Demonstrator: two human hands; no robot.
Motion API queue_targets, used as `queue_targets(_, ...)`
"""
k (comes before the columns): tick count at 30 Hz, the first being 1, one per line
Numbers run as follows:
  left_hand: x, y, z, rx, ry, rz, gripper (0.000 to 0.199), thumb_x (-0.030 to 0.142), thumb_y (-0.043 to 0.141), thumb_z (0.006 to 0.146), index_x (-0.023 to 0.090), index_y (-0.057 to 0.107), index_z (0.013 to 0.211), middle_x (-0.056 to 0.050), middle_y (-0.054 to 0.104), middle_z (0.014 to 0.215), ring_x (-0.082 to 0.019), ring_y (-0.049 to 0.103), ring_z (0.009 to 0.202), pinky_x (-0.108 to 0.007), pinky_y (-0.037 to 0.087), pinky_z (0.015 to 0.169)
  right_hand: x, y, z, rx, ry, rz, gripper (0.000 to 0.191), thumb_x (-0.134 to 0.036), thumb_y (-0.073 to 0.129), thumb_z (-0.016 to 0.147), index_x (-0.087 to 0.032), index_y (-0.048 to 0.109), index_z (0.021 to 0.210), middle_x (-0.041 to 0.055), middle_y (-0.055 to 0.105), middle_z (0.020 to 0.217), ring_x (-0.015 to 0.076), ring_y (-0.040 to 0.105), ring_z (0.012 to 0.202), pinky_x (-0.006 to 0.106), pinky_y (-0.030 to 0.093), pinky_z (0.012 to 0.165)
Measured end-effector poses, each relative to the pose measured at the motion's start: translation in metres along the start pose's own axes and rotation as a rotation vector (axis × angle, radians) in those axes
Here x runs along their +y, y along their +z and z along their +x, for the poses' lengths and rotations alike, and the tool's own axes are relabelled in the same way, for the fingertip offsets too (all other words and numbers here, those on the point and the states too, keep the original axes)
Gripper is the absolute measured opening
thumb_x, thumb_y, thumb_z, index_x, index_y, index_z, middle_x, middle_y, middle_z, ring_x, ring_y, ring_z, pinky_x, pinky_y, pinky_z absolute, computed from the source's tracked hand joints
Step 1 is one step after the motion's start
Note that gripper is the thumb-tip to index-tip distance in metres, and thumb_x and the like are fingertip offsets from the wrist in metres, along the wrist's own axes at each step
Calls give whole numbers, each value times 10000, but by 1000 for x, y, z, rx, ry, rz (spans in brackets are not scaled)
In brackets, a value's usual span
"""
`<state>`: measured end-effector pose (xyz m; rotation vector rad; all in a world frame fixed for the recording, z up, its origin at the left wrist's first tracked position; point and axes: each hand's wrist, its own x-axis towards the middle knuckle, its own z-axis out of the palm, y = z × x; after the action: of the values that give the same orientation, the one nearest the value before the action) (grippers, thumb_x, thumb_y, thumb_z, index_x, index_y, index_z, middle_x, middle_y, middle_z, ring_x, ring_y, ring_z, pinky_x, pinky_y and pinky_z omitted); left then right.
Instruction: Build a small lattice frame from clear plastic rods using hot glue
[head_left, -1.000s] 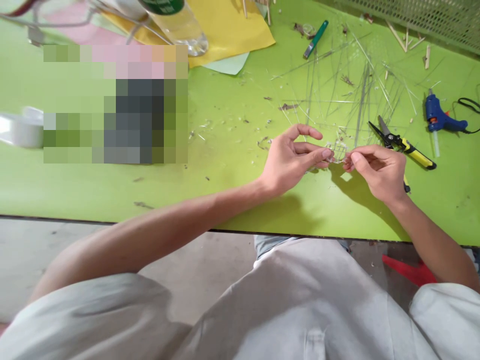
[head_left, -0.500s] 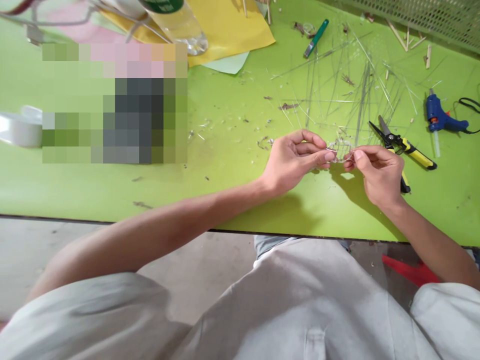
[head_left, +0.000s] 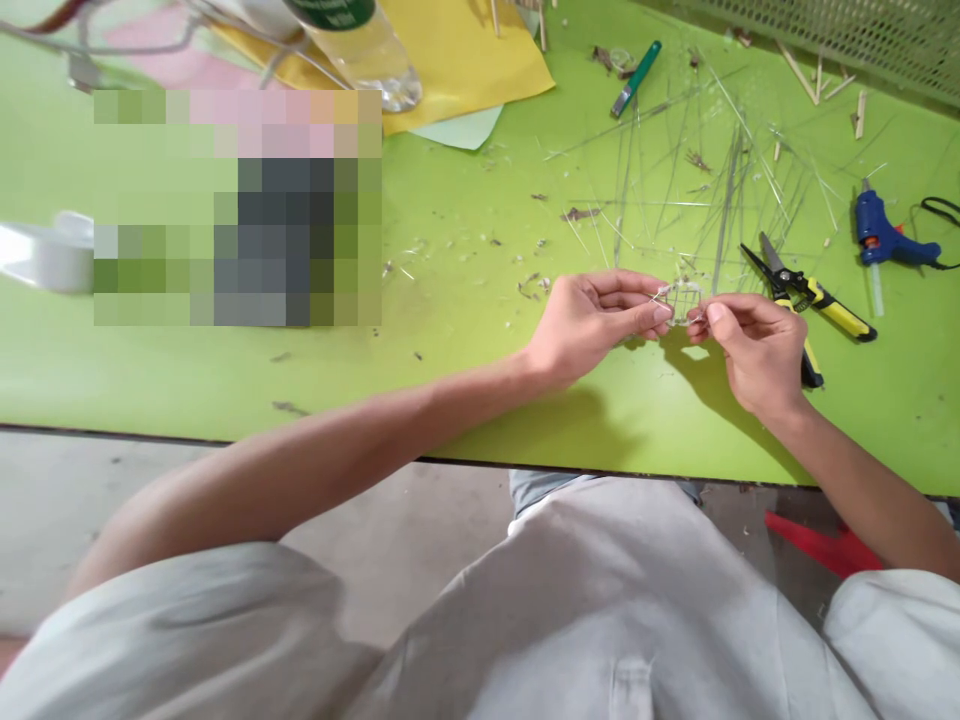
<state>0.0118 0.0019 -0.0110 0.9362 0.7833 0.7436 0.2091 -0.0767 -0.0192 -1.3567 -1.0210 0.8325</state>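
A small wire frame (head_left: 684,303), thin and pale with crossing strands, is held just above the green table (head_left: 465,400). My left hand (head_left: 592,322) pinches its left side between thumb and fingers. On its right side, my right hand (head_left: 759,350) grips it with thumb and fingertips. Pale bits run along the frame's edges; the finer details are too small to tell. Yellow-and-black cutters (head_left: 806,290) lie with blades apart, just beyond my right hand. Loose thin wires (head_left: 731,185) are scattered behind both hands.
A blue glue gun (head_left: 889,235) lies at the right. Further back are a green cutter knife (head_left: 636,80), a perforated green basket (head_left: 862,35) and short sticks. At the back left stand a bottle (head_left: 367,55), yellow paper (head_left: 480,60) and white tape (head_left: 49,258); a blurred patch hides part there.
My left hand's upper fingers have come down slightly, and the wire frame is turned a little between my hands. The whole view has shifted slightly.
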Motion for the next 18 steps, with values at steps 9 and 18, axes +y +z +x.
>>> queue_targets(9, 6, 4, -5, 57, 42, 98, 457, 199, 1033, 701, 198, 634, 924, -25, 834, 769, -182, 841, 730, -268, 667, 698, -7, 1, -2, -4, -77, -45, 389, -649, 987, 850, -275, 881, 872, 14, 867, 807, 202, 820, 671, 371, 747, 691)
queue_targets(18, 5, 7, -11, 90, 103, 139, 479, 192, 994, 763, 247, 561, 960, 5, 814, 847, -223, 901, 896, -318, 733, 851, -12, 3, -3, 5, -120, -80, 140, -382, 984, 879, -275, 896, 855, 7, 877, 816, 180, 828, 705, 312, 714, 692)
